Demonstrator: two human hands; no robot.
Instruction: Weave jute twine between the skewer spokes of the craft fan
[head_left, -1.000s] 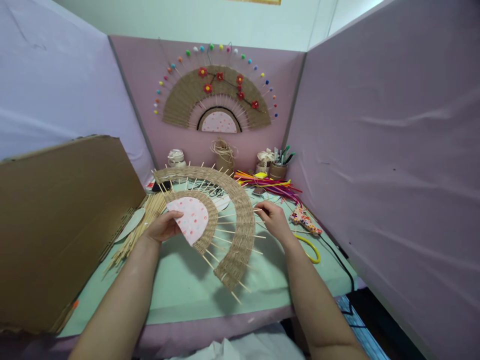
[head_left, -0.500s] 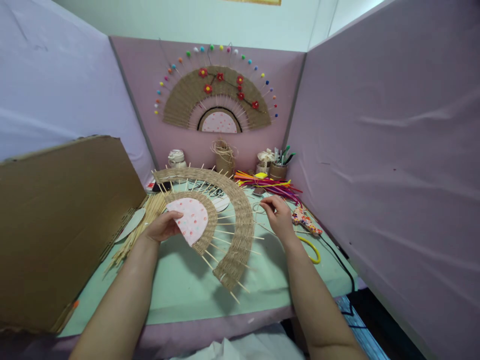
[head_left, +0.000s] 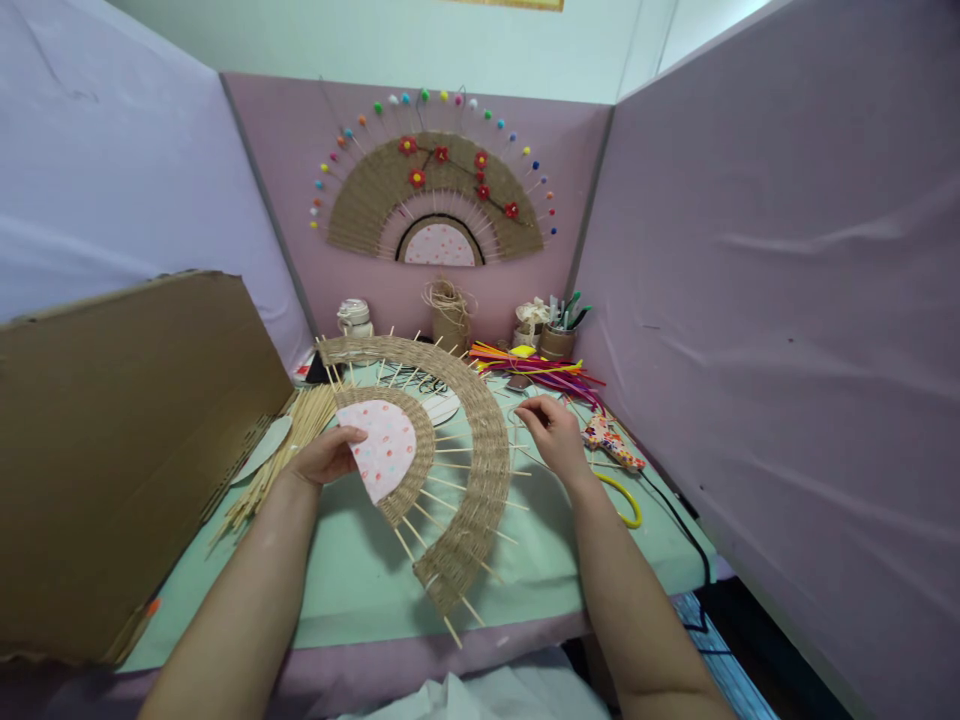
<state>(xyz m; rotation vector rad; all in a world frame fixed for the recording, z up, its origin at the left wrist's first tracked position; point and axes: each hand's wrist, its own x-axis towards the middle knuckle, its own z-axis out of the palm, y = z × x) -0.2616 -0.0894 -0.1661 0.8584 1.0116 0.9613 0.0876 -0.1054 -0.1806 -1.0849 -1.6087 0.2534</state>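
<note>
My left hand [head_left: 324, 456] grips a half-round woven fan [head_left: 480, 445] by its pink dotted paper centre [head_left: 386, 447], thumb on top. The fan is made of twine wound over wooden skewers and is held tilted above the green table [head_left: 360, 570]. My right hand [head_left: 553, 430] sits at the fan's right edge, fingers pinched on a thin strand of twine [head_left: 514, 412] by the skewer tips.
A large cardboard sheet [head_left: 120, 440] leans at the left. Loose skewers [head_left: 289, 445] lie beside it. A finished fan [head_left: 435, 195] hangs on the back wall. Twine spool [head_left: 450, 312], tool cup [head_left: 556, 338], coloured pipe cleaners [head_left: 536, 368] and a glue gun [head_left: 611, 442] stand behind and to the right.
The fan has turned clockwise in my left hand, its lower end swinging down towards me. My right hand moved slightly up and away from the fan's edge with the twine.
</note>
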